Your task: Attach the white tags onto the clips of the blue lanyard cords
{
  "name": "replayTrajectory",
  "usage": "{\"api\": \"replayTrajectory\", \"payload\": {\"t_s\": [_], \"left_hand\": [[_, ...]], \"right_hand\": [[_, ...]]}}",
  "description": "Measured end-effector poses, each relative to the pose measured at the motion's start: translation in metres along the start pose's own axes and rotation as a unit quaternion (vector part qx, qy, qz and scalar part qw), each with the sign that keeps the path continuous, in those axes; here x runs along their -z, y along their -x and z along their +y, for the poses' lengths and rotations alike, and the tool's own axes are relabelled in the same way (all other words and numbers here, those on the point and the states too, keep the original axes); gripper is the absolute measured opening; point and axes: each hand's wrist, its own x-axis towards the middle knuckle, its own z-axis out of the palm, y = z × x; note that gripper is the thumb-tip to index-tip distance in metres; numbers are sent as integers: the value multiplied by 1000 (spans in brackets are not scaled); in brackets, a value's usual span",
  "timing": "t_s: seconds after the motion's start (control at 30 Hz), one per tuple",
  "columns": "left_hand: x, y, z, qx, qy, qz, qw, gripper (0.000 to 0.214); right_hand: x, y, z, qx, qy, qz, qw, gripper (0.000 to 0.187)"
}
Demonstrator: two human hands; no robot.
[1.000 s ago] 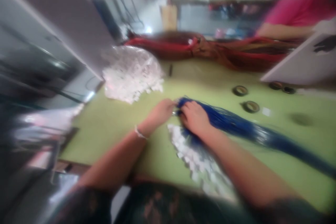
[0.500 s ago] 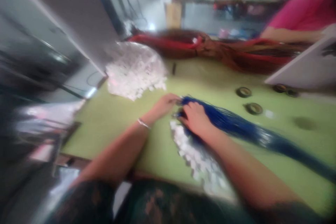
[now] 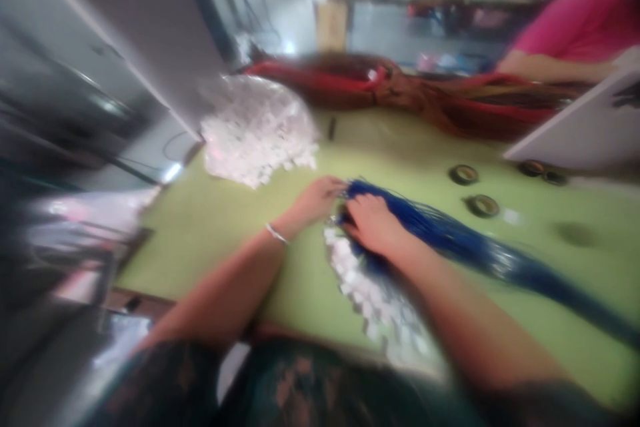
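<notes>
A long bundle of thin blue wires [image 3: 435, 223] runs across the green tabletop from the middle to the right edge, bound partway by a clear wrap. My right hand [image 3: 373, 220] rests over its near end, fingers curled on the wires. At the wire tips, my left hand [image 3: 320, 199] has thumb and fingers pinched together; what lies between them is too small and blurred to make out. A row of small white connectors [image 3: 365, 293] lies below my right hand, beside my right forearm, partly hidden by it.
A clear plastic bag of white connectors [image 3: 257, 140] lies open at the back left. Tape rolls [image 3: 481, 205] sit at the right. Red and brown wire bundles [image 3: 340, 83] stretch along the back. A person in a pink sleeve [image 3: 570, 27] is beyond a pale panel [image 3: 580, 127].
My left hand has shifted very slightly at the wire tips. My right hand stays on the blue bundle, and everything else looks the same.
</notes>
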Motion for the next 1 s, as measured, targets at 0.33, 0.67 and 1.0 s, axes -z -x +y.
{"api": "replayTrajectory", "payload": {"t_s": [0.33, 0.67, 1.0], "left_hand": [[10, 14, 2, 140, 127, 154, 970, 28], [-21, 25, 21, 186, 236, -49, 953, 30], [-17, 27, 29, 188, 297, -62, 934, 36]], "right_hand": [[-21, -7, 31, -43, -254, 174, 950, 19], [-12, -5, 33, -98, -456, 217, 857, 17], [-11, -6, 34, -105, -563, 210, 792, 24]]}}
